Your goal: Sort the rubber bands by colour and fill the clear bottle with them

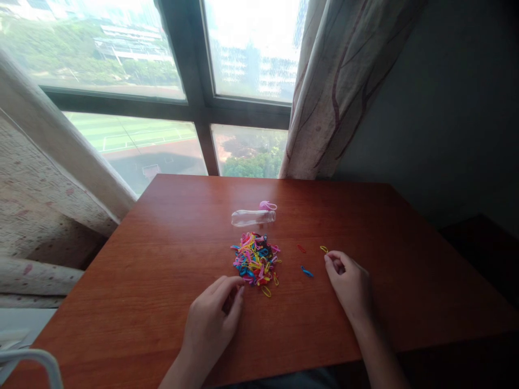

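A heap of small coloured rubber bands [256,259] lies in the middle of the brown wooden table [162,259]. Behind it a clear plastic bottle [253,218] lies on its side, its pink cap [267,206] open at the right end. Loose bands lie to the right: a red one [301,249], a blue one [307,272] and a yellow one [323,249]. My left hand [213,319] rests on the table just left of the heap, fingers curled inward. My right hand [349,283] rests near the yellow band, fingers curled; what they hold, if anything, is hidden.
A large window [182,81] with dark frames is behind the table. Patterned curtains [344,81] hang at both sides. A dark wall stands on the right. A white curved chair part [36,359] shows at the bottom left corner.
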The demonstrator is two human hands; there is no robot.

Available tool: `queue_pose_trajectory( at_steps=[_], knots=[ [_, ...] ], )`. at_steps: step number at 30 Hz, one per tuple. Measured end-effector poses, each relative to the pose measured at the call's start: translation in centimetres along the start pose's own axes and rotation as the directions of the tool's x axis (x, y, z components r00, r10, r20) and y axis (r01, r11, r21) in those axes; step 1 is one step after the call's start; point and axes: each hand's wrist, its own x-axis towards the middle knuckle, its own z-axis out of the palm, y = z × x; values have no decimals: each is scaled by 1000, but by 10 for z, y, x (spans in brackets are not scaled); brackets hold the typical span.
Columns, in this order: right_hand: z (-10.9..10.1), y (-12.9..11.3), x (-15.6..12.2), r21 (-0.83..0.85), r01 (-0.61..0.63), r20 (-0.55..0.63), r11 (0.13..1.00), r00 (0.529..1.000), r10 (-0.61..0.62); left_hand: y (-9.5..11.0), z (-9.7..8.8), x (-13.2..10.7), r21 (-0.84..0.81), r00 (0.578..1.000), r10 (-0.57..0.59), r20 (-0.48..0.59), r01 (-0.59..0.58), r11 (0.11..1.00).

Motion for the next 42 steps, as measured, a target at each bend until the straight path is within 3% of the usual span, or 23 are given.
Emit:
queue_pose_trajectory(
  at_steps=[10, 16, 22, 31, 35, 42],
  knots=[
    [6, -45, -47, 227, 165, 157, 960, 967, -203, -6, -3, -6, 73, 994, -69, -86, 75, 995],
    [13, -69, -60, 258, 274, 263, 926, 903, -340, -2, 1, -7, 258, 997, -73, -8, 72, 963],
    [17, -73, -62, 271, 267, 273, 925, 900, -340, -1, 2, -7, 332, 998, -68, 18, 58, 941],
    [15, -73, -62, 276, 256, 281, 927, 900, -332, -4, 1, -7, 300, 999, -12, 36, 1, 954],
    [16, -75, -64, 295, 262, 281, 919, 895, -345, -3, 0, -8, 188, 995, 78, 56, -87, 978],
    [16, -92, -73, 384, 388, 274, 838, 819, -505, 4, 2, -11, 38, 957, 234, 170, -244, 969]
  ],
)
